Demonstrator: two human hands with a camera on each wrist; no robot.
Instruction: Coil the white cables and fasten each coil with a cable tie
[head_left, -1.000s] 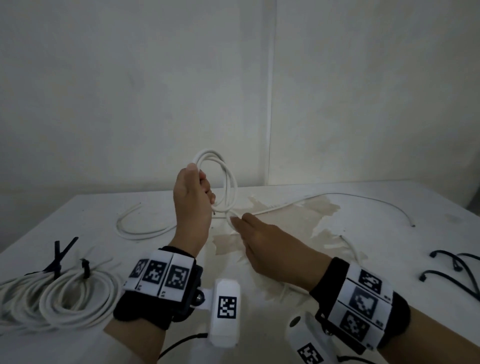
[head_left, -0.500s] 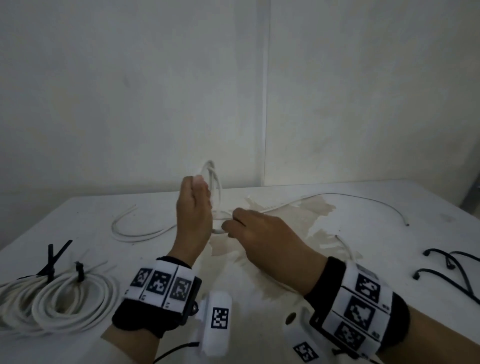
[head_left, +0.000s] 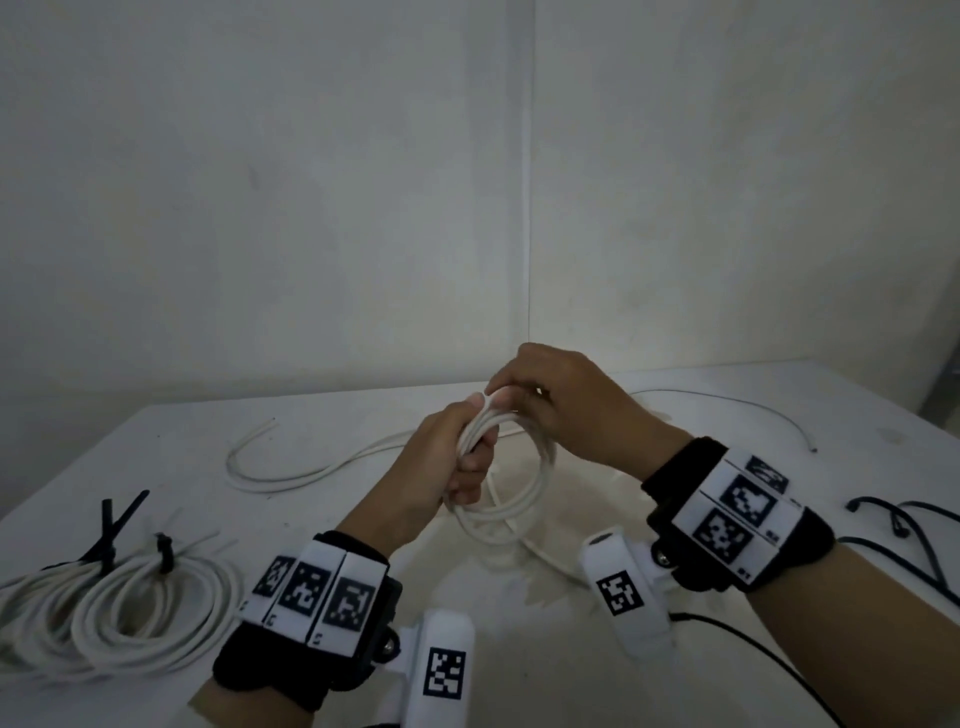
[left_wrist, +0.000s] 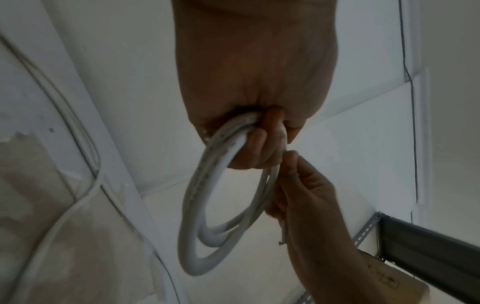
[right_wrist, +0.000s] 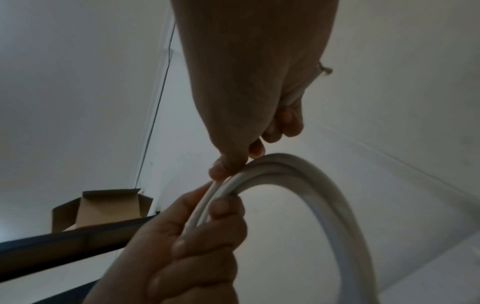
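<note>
Now, at frame centre:
Left hand (head_left: 451, 457): fist closed round the cable coil (head_left: 511, 486).
Right hand (head_left: 563, 402): pinching the coil's top strand.
Finished coils (head_left: 130, 618): lower left, tied.

You have a white coil (head_left: 511, 467) of several loops gripped upright above the worktop (head_left: 727, 415), its tail (head_left: 550, 558) trailing down; loose white cable (head_left: 291, 475) curves behind; two tied coils (head_left: 130, 613) lie far left; black ties (head_left: 914, 525) lie far right.
</note>
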